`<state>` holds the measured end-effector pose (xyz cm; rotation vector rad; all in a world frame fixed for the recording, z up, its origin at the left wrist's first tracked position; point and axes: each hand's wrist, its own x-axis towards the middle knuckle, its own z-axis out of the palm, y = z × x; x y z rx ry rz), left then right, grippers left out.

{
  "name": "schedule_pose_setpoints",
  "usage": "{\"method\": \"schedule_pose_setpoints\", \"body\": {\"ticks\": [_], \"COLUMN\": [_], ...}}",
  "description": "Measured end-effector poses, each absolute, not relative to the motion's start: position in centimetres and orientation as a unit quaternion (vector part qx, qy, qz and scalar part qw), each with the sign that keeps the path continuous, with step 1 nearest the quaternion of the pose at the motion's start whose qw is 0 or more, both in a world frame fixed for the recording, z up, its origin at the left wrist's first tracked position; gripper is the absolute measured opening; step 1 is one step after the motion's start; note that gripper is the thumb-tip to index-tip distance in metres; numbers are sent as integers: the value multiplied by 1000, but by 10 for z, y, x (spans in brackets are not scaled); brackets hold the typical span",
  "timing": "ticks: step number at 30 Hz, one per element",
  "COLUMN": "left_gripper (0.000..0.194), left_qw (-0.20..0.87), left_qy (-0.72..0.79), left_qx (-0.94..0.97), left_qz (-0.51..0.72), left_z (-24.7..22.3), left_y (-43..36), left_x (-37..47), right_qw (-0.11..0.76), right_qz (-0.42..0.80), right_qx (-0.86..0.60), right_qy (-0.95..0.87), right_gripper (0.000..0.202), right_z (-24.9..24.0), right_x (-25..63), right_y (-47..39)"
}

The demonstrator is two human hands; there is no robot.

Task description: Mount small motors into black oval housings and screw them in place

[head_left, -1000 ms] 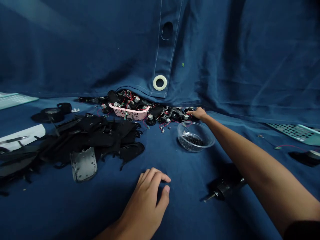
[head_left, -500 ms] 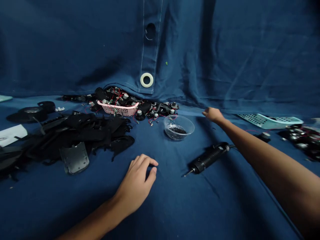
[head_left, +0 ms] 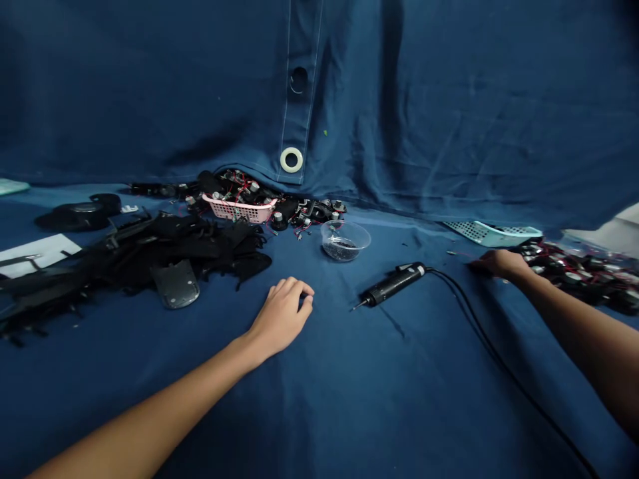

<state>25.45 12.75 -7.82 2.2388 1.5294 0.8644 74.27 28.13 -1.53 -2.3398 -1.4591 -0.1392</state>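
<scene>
My left hand (head_left: pixel 282 313) rests on the blue cloth (head_left: pixel 329 392), fingers loosely curled and apart, with nothing in it. My right hand (head_left: pixel 499 264) is at the right, its fingers closed around a dark part that is mostly hidden. It is beside a pile of black parts with red wires (head_left: pixel 584 269). Between the hands lies a black electric screwdriver (head_left: pixel 394 285), tip to the left, its cable running to the lower right. A clear bowl (head_left: pixel 345 241) with small dark pieces stands behind the screwdriver.
A heap of black plastic parts (head_left: pixel 184 256) spreads over the left side. A pink basket (head_left: pixel 239 211) of wired parts stands at the back, and a teal basket (head_left: pixel 492 234) at the back right. A blue curtain (head_left: pixel 200 86) hangs behind.
My right hand has moved right, from behind the screwdriver to the wired parts, and now has a dark part in it. The view has shifted slightly; my left hand keeps a similar pose.
</scene>
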Motion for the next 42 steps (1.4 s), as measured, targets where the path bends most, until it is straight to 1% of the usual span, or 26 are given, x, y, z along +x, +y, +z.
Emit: {"method": "schedule_pose_setpoints", "body": {"ticks": [2, 3, 7, 9, 11, 12, 14, 17, 20, 22, 25, 28, 30, 31, 34, 36, 37, 40, 42], "left_gripper": [18, 19, 26, 29, 27, 28, 32, 33, 31, 31, 30, 30, 28, 31, 45, 49, 51, 50, 49], "left_qw": [105, 68, -138, -182, -172, -162, -156, -164, -171, -167, -126, -19, 38, 54, 76, 63, 33, -96, -160], "left_qy": [532, 539, 617, 653, 661, 656, 638, 611, 589, 573, 533, 474, 449, 448, 450, 442, 440, 452, 471], "left_qx": [789, 791, 736, 710, 717, 726, 745, 765, 779, 789, 818, 857, 869, 871, 882, 893, 896, 887, 867], "left_qz": [289, 282, 243, 193, 142, 126, 116, 118, 128, 145, 177, 200, 203, 194, 121, 65, 41, -16, -23], "left_z": [-76, -74, -67, -66, -65, -64, -62, -56, -52, -52, -56, -59, -59, -59, -55, -51, -50, -47, -46], "left_y": [129, 131, 139, 143, 144, 144, 141, 134, 124, 117, 111, 113, 117, 119, 123, 123, 123, 120, 118], "left_x": [250, 247, 223, 211, 202, 200, 201, 210, 224, 233, 242, 242, 238, 235, 224, 219, 217, 216, 216], "right_qw": [186, 192, 268, 296, 298, 285, 228, 157, 118, 131, 135, 74, 48, 49, 71, 66, 59, 49, 56], "right_qz": [-22, -11, 22, 43, 66, 87, 114, 77, 62, 70, 161, 314, 369, 371, 324, 301, 291, 239, 187], "right_qx": [-840, -838, -777, -730, -684, -655, -575, -496, -489, -491, -467, -405, -376, -366, -323, -293, -288, -312, -333], "right_qy": [-510, -511, -570, -615, -663, -694, -777, -851, -862, -859, -859, -855, -849, -852, -886, -905, -910, -918, -923], "right_gripper": [22, 22, 27, 30, 29, 31, 37, 39, 44, 45, 51, 60, 55, 49, 38, 38, 40, 49, 52], "right_z": [-10, -6, 13, 23, 30, 32, 29, 12, -13, -23, -22, -11, -5, -4, -6, -9, -11, -16, -19], "right_x": [734, 727, 682, 652, 618, 601, 567, 522, 494, 485, 484, 488, 491, 491, 491, 489, 488, 486, 486], "right_y": [270, 265, 236, 214, 186, 170, 137, 98, 84, 87, 96, 104, 107, 109, 113, 115, 115, 111, 107]}}
